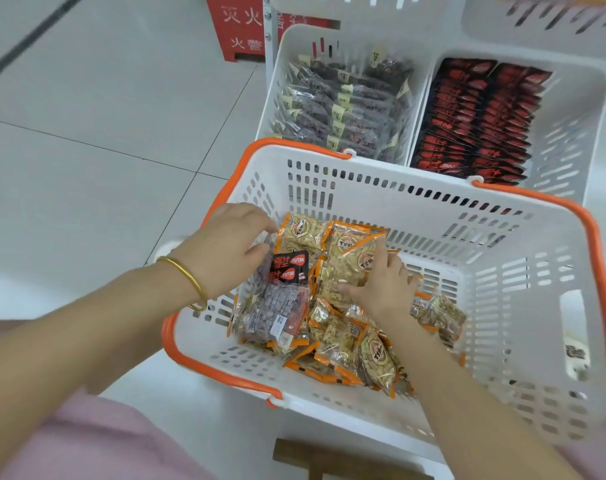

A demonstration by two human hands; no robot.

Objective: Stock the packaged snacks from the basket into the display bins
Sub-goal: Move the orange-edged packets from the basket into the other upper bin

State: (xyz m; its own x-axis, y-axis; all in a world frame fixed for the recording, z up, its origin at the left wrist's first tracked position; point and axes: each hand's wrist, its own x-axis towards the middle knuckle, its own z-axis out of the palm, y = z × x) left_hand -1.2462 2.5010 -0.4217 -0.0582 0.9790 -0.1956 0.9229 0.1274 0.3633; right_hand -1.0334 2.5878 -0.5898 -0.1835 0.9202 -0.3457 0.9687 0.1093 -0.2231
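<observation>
Your right hand (381,285) lies flat, fingers spread and slack, on the orange-edged peanut packets (343,337) in the basket (502,341). Just beside it, your left hand (225,244) curls at a black-and-red packet (289,268); whether it grips cannot be told. Kinds lie mixed under both hands, so a hasty scoop likely lifts strays. Beyond your left hand sits the clear-packet bin (284,64), beyond your right the red-and-black bin (571,133). Slick film could slip and land wrong.

White basket (364,188) of snack packets (336,337); left hand (225,247) grips some, right hand (386,285) rests on others; filled bins (571,126) behind.
</observation>
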